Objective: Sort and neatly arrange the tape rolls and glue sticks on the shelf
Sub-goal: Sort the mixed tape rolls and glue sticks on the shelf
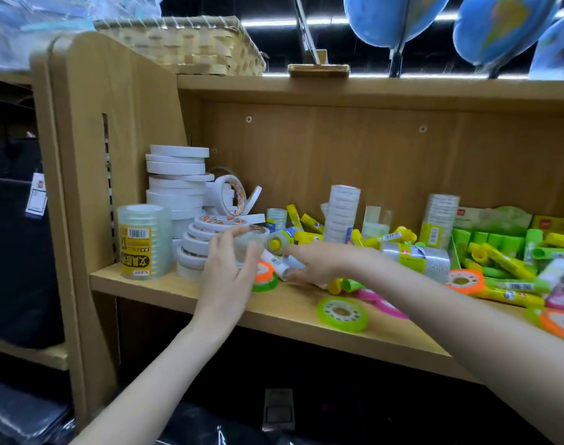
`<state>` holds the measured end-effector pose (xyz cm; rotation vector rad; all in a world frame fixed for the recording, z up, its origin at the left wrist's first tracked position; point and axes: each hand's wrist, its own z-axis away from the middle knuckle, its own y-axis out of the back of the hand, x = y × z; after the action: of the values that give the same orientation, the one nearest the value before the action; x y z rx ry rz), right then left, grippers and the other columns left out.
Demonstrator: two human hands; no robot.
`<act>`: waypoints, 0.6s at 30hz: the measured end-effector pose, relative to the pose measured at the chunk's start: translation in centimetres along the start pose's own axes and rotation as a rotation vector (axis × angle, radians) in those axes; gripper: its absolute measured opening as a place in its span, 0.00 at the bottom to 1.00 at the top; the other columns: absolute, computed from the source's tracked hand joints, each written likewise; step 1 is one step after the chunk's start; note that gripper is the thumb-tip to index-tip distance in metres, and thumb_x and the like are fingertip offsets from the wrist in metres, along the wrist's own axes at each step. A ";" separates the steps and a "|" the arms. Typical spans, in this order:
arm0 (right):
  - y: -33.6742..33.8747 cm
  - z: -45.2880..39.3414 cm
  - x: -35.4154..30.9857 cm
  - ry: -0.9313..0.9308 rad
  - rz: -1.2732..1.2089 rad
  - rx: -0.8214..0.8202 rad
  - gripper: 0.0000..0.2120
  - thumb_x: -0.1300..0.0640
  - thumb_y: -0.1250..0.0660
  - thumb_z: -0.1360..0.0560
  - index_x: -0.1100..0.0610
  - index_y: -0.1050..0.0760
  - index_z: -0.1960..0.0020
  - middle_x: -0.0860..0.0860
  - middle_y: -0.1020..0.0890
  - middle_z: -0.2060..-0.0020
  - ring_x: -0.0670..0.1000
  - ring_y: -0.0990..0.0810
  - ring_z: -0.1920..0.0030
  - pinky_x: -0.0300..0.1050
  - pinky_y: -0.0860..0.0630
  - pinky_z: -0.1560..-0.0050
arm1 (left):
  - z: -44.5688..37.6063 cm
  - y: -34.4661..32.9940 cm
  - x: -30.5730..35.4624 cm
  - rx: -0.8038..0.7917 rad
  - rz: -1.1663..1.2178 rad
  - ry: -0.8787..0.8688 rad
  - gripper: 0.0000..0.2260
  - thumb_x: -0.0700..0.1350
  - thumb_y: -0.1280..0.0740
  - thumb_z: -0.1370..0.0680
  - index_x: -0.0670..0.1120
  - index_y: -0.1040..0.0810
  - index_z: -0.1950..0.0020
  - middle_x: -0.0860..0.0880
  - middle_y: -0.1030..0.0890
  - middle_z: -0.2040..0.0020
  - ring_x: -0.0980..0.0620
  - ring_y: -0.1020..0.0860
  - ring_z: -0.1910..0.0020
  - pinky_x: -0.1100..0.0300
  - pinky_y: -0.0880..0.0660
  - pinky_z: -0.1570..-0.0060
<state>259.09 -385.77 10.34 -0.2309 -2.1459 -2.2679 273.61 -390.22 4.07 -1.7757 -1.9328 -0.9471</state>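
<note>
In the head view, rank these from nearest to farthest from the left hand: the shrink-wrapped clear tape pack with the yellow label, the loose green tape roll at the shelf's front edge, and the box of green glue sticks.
1. Clear tape pack, just left of the left hand.
2. Green tape roll, to its right, at the front edge.
3. Glue stick box, far right.

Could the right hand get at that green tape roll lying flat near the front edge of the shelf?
Probably yes. The green tape roll lies alone on bare shelf just below the right hand, with nothing over it, though that hand already grips a small white tube.
</note>
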 end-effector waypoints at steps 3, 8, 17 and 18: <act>-0.1 -0.6 -0.5 -0.003 -0.263 -0.038 0.18 0.51 0.50 0.18 0.58 0.38 0.32 0.51 0.21 0.50 0.53 0.27 0.50 0.44 0.33 0.48 | 0.2 0.8 -0.3 0.004 -0.021 -0.005 0.12 0.46 0.41 0.20 0.45 0.29 0.38 0.52 0.31 0.42 0.60 0.35 0.44 0.73 0.42 0.50; -0.2 -1.8 -1.8 -0.034 -0.282 -0.005 0.20 0.47 0.49 0.20 0.60 0.32 0.37 0.56 0.20 0.45 0.57 0.24 0.46 0.48 0.28 0.46 | 0.5 0.9 -0.5 -0.004 -0.054 -0.014 0.13 0.45 0.40 0.20 0.43 0.30 0.38 0.51 0.32 0.42 0.61 0.35 0.46 0.74 0.43 0.49; 2.0 -1.0 -1.0 -0.021 -0.278 -0.154 0.19 0.51 0.39 0.22 0.59 0.31 0.34 0.57 0.26 0.38 0.56 0.27 0.39 0.52 0.29 0.37 | 1.6 1.2 -1.3 -0.216 -0.310 -0.241 0.19 0.59 0.47 0.27 0.53 0.26 0.43 0.49 0.33 0.36 0.47 0.33 0.37 0.58 0.36 0.42; 2.0 -1.0 -0.8 -0.019 -0.281 -0.163 0.19 0.50 0.39 0.22 0.57 0.31 0.34 0.56 0.28 0.36 0.56 0.29 0.37 0.53 0.30 0.36 | 1.6 1.2 -1.2 -0.231 -0.358 -0.257 0.19 0.61 0.45 0.28 0.54 0.26 0.44 0.51 0.34 0.35 0.47 0.33 0.37 0.56 0.32 0.44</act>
<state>259.95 -386.97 12.18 0.0536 -2.1223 -2.6028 275.29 -390.01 2.41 -1.7798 -2.4508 -1.1442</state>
